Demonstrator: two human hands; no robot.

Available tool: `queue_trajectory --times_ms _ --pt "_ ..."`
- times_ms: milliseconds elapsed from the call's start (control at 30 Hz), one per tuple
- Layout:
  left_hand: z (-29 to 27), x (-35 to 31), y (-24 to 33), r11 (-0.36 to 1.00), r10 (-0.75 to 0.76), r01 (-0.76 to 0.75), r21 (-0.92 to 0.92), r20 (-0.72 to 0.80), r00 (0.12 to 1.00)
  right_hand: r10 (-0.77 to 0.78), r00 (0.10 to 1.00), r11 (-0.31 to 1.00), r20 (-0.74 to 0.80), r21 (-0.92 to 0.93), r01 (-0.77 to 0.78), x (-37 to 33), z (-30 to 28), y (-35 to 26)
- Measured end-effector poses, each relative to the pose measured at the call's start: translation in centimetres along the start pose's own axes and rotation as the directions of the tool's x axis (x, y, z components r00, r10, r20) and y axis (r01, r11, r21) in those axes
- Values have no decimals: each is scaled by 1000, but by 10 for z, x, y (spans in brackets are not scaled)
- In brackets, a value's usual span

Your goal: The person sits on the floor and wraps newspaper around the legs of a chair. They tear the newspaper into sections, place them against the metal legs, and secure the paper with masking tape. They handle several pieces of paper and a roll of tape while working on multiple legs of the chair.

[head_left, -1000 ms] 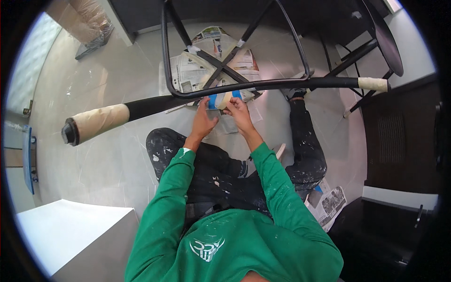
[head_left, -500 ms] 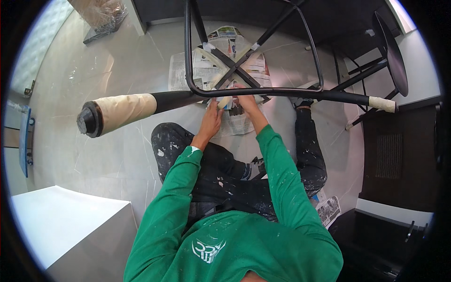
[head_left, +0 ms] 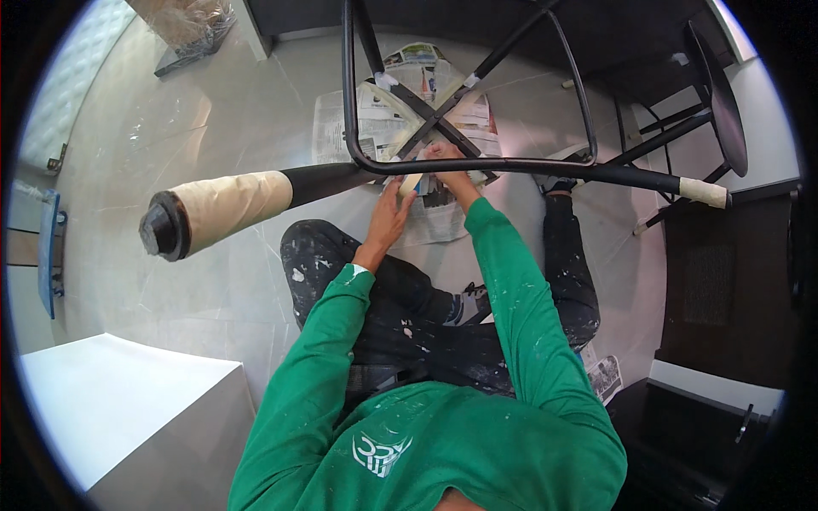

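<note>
A black metal stool frame point(head_left: 351, 102) stands upside down before me, legs upward. Cream masking tape wraps the end of its near left leg point(head_left: 230, 211) and the tip of its right leg point(head_left: 704, 191). Under its crossed brackets point(head_left: 433, 122), newspaper point(head_left: 375, 128) is taped around the seat. Below the near bar, my left hand point(head_left: 388, 220) is closed around a pale piece of masking tape point(head_left: 411, 183). My right hand point(head_left: 453, 175) is beside it near the brackets, fingers bent together and partly behind the bar; what they pinch is hidden.
Another dark stool point(head_left: 714, 98) lies tipped at the right. A white box-like unit point(head_left: 128, 400) is at the lower left, and a plastic-wrapped item point(head_left: 192, 30) at the far left. Loose newspaper point(head_left: 605, 379) lies by my right knee. The stool's legs reach across above my forearms.
The view has shifted slightly. My right fingers have moved up a little and curled closer to the brackets. My left hand stays by the tape with its fingers slightly shifted.
</note>
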State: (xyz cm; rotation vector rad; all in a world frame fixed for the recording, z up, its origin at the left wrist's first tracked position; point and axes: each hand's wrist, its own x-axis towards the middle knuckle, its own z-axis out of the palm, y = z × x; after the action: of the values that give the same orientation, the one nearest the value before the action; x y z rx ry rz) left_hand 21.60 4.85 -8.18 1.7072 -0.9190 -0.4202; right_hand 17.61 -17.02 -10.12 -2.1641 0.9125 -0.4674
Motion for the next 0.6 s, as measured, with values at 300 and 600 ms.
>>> queue_trajectory --times_ms 300,600 --pt "-31 -10 8 988 -149 150 -37 46 988 -11 953 998 -301 -61 -8 22 8 20" --pt "-91 16 -1 930 -363 366 13 168 917 14 925 1000 -379 30 -2 39 16 11"
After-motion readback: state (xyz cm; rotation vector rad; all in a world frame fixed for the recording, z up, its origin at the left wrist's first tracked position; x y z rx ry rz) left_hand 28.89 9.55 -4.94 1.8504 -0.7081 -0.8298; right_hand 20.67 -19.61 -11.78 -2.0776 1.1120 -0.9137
